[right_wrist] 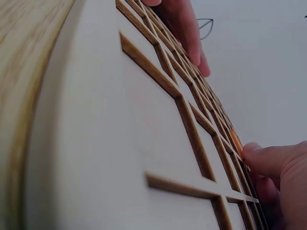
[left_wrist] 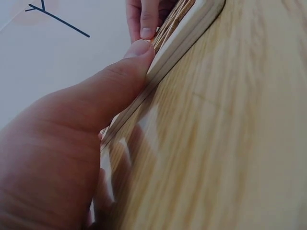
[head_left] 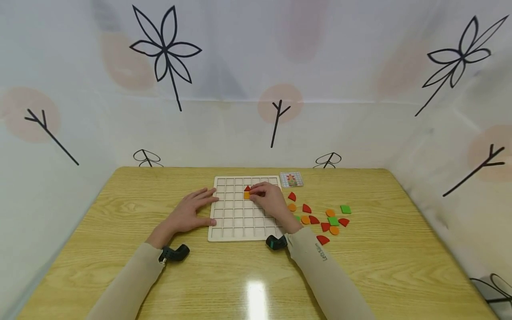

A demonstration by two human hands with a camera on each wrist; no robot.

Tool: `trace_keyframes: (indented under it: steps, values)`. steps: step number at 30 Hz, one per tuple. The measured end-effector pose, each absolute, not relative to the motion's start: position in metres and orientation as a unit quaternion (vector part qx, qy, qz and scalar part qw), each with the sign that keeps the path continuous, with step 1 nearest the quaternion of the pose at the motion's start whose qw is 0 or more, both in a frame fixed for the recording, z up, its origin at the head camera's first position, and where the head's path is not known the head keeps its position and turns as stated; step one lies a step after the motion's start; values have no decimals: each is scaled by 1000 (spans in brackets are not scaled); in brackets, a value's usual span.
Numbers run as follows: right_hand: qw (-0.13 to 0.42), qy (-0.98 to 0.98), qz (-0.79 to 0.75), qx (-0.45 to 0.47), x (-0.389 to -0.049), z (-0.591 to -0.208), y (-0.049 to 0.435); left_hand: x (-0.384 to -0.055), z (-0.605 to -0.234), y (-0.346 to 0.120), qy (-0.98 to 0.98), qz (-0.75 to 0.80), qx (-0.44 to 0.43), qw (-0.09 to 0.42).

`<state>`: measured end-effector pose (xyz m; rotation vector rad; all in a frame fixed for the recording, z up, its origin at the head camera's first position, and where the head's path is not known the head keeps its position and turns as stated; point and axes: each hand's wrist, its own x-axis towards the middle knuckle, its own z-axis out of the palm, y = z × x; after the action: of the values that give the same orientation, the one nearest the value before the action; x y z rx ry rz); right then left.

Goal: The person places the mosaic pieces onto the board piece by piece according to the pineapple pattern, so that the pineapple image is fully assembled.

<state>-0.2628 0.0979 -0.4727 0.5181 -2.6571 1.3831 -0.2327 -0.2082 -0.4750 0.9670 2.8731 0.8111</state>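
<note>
A pale wooden grid board (head_left: pixel 228 224) lies flat on the table. My left hand (head_left: pixel 188 213) rests along its left edge, fingers spread; the left wrist view shows the thumb (left_wrist: pixel 115 79) on the rim. My right hand (head_left: pixel 269 200) reaches over the upper middle of the board. Its thumb and fingertips pinch the right side of an orange square (head_left: pixel 246 195), which shows beside the thumb tip in the right wrist view. A red triangle (head_left: pixel 248 189) sits in the cell just above. The undersides of the right fingers are hidden in the head view.
Right of the board lie loose pieces: red quarter circles (head_left: pixel 306 208), orange discs (head_left: pixel 330 213) and green squares (head_left: pixel 346 209). A small picture card (head_left: pixel 291 179) sits by the board's top right corner. Patterned cloth (head_left: pixel 224 129) rises behind the table.
</note>
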Motion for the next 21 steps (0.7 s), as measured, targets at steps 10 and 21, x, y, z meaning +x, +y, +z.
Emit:
trace_keyframes:
  steps: [10,21]
  values:
    - [17,-831,535,151,-265,-471,105,-232,-479,-209,914,255,314,-13]
    - [2,-864,483,142,-267,-454,169,-232,-475,-208,916,253,312,-5]
